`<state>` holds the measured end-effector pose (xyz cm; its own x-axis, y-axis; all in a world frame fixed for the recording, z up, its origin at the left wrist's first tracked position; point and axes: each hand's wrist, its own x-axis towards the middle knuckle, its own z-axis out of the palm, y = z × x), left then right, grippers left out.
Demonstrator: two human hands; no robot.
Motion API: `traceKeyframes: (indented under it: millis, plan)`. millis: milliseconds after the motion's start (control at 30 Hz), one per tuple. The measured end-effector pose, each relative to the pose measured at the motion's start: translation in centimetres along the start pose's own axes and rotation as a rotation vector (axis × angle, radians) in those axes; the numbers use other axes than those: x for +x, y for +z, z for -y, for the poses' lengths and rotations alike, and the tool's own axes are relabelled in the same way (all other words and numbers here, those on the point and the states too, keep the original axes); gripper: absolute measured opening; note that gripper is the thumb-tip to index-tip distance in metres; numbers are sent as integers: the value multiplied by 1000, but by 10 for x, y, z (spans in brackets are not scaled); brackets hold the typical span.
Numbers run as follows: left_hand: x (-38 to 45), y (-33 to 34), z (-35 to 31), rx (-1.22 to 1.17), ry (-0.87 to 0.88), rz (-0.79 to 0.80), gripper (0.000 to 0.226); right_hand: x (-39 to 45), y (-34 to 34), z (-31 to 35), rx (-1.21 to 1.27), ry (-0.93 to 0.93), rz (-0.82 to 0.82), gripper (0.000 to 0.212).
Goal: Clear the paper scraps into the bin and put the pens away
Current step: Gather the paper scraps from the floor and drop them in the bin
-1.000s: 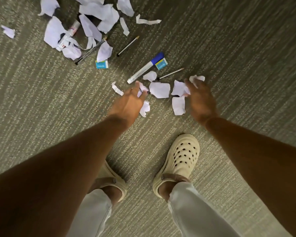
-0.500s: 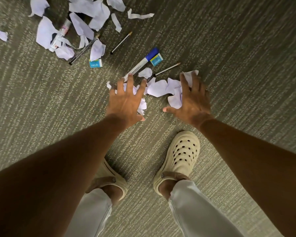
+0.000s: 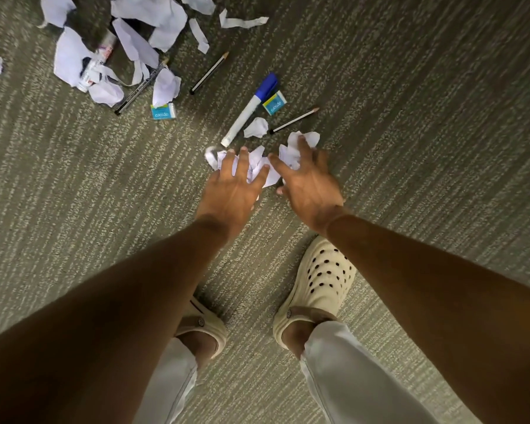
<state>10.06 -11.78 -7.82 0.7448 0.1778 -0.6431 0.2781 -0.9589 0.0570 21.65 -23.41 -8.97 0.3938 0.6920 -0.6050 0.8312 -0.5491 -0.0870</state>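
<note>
Pressing both hands (image 3: 270,185) on scraps (image 3: 259,166), marker (image 3: 250,110) lying diagonal

White scraps (image 3: 259,166), blue-capped marker (image 3: 249,110), perhaps grey-green striped carpet (image 3: 410,117).
</note>
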Motion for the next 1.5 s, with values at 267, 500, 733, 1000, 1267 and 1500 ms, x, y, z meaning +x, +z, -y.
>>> traceKeyframes:
  millis: [267, 500, 733, 1000, 1267, 1500]
  plan:
    - [4, -18, 8, 11, 68, 36, 58, 4, -16, 5, -18, -116, -9, 44]
    - [5, -34, 13, -18, 52, 15, 31, 5, -30, 15, -17, -143, -25, 26]
    - [-24, -60, 26, -57, -27, -19, 27, -10, -59, 26, 3, -163, -118, 23]
    - [-85, -151, 59, -132, -167, -142, 37, -33, -158, 51, 35, -211, -243, 29]
    - [-143, -242, 99, -162, -335, -323, 31, -53, -281, 79, 31, -329, -358, 41]
    - [-156, -266, 162, -244, -422, -455, 23, -24, -347, 130, -12, -392, -452, 33]
